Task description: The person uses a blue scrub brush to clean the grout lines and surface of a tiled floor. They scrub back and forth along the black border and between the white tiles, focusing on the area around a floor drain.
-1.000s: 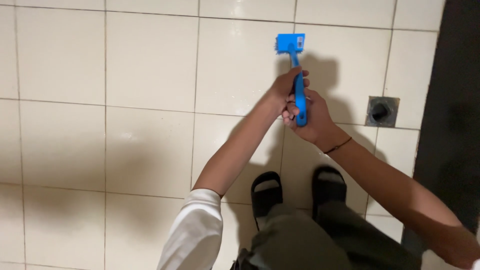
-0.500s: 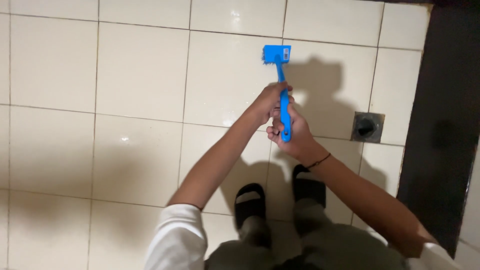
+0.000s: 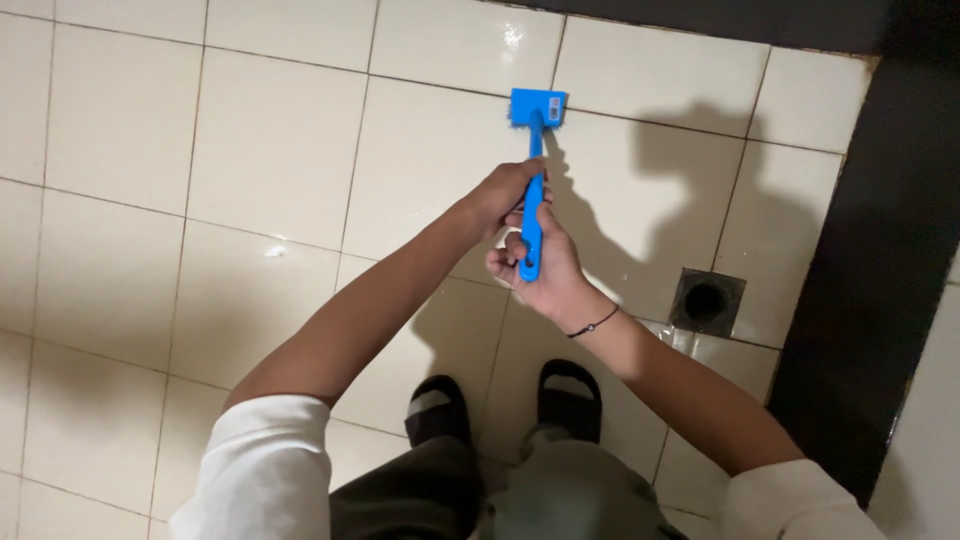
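Both hands grip a long-handled blue scrub brush [image 3: 536, 135], whose head rests on the cream tiled floor [image 3: 270, 160] ahead of me. My left hand [image 3: 505, 192] holds the handle higher up. My right hand [image 3: 540, 268], with a thin dark band on its wrist, is closed round the handle's lower end. Both arms reach forward from white sleeves.
My feet in black slide sandals [image 3: 440, 408] stand on the tiles below the hands. A square floor drain [image 3: 707, 300] lies to the right. A dark border strip [image 3: 880, 230] runs along the right side and top edge, with a pale wall beyond.
The brush and both hands have shifted left and away from the drain, and the view has tilted; the grip on the handle is unchanged.
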